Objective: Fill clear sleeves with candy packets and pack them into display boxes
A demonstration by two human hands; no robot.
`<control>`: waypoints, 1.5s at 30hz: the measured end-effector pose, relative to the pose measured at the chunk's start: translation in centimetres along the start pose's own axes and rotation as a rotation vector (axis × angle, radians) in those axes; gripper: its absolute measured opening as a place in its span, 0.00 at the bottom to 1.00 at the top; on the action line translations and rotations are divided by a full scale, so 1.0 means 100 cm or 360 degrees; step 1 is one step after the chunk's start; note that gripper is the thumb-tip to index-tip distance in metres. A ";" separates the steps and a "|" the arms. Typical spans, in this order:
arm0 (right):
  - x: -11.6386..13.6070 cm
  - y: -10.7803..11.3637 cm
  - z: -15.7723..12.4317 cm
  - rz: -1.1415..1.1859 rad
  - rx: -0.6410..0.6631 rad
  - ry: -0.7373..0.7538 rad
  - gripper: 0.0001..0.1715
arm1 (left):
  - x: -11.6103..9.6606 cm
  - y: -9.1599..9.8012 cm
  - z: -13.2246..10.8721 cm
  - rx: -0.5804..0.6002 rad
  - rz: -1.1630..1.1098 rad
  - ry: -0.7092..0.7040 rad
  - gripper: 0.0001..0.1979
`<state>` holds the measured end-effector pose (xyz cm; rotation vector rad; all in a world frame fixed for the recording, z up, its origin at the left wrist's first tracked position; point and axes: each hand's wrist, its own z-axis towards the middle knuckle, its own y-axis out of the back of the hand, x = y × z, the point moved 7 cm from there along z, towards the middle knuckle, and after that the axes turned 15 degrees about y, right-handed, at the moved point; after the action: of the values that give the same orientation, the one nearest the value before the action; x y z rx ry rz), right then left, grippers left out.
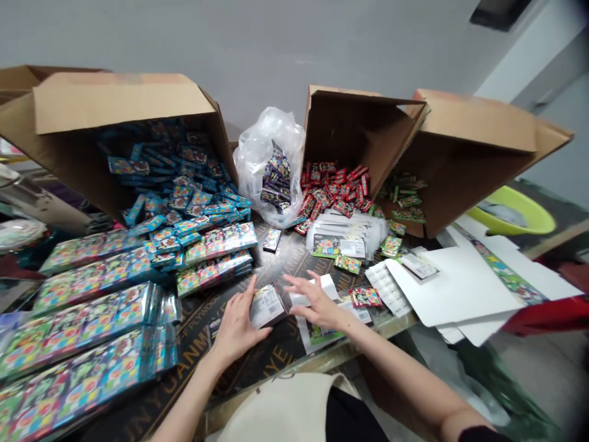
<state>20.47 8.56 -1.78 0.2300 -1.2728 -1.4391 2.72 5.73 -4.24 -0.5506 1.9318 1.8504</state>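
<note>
Cream cloth (pixel 280 408) at bottom edge. Hands apart: left hand (pixel 235 324) against small box (pixel 267 307) on dark tabletop (pixel 271 361), thumb and forefinger spread around it, grip or mere touch impossible to tell; right hand (pixel 319 304) just beside box, fingers fanned over white card (pixel 328 285). Beyond, stacked plastic sleeves (pixel 327 226). Farther, cartons (pixel 115 101) of blue packets (pixel 186 199) and red packets (pixel 340 187), clear bag (pixel 248 147) between.

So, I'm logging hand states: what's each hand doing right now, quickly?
Left hand: at a small box; whether it grips cannot be told.
Right hand: open and spread, over white card.
</note>
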 end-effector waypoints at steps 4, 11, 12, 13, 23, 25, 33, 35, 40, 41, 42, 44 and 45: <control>-0.070 0.054 -0.041 -0.0773 -0.0285 -0.0653 0.37 | 0.013 -0.013 -0.002 0.0009 0.0189 0.0028 0.50; -0.081 0.063 -0.048 0.0008 -0.0561 -0.0766 0.41 | 0.008 -0.003 0.009 -0.0158 -0.0451 0.0278 0.28; -0.068 0.050 -0.037 0.0378 -0.0612 -0.0699 0.41 | 0.002 -0.005 0.010 -0.0055 -0.0713 0.0399 0.25; -0.053 0.034 -0.025 0.0741 -0.0611 -0.0640 0.40 | -0.007 -0.010 0.010 0.0148 -0.0999 0.0522 0.23; 0.014 -0.001 0.011 0.0650 -0.0338 -0.0086 0.52 | -0.029 -0.033 -0.005 0.0742 -0.2075 0.0905 0.13; 0.022 0.000 0.015 0.0365 -0.0202 0.0047 0.51 | -0.021 -0.031 -0.003 0.0675 -0.1869 0.0833 0.15; 0.001 0.003 0.008 -0.0084 -0.0300 -0.0085 0.39 | 0.016 -0.001 -0.002 0.0034 -0.0058 0.0187 0.47; -0.005 -0.002 0.006 -0.0144 -0.0240 -0.0070 0.38 | 0.021 -0.004 -0.006 0.0073 0.0152 0.0113 0.50; -0.006 -0.012 0.003 -0.0042 -0.0044 -0.0034 0.43 | 0.016 0.007 -0.012 0.0014 0.0100 0.0013 0.53; -0.004 -0.014 0.004 0.0041 0.0012 -0.0006 0.44 | 0.014 0.010 -0.013 0.0015 0.0079 -0.0008 0.52; -0.001 -0.015 0.005 0.0135 0.0065 0.0024 0.46 | 0.012 0.012 -0.014 0.0028 0.0063 -0.0030 0.52; 0.003 -0.014 0.009 0.0314 0.0142 0.0078 0.48 | 0.009 0.013 -0.016 0.0073 0.0033 -0.0066 0.52; 0.004 -0.012 0.012 0.0388 0.0160 0.0094 0.48 | 0.008 0.014 -0.018 0.0089 0.0017 -0.0077 0.52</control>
<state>18.79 8.61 -2.05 0.1767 -1.2791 -1.1550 1.29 3.96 -3.45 -0.4743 1.9518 1.7936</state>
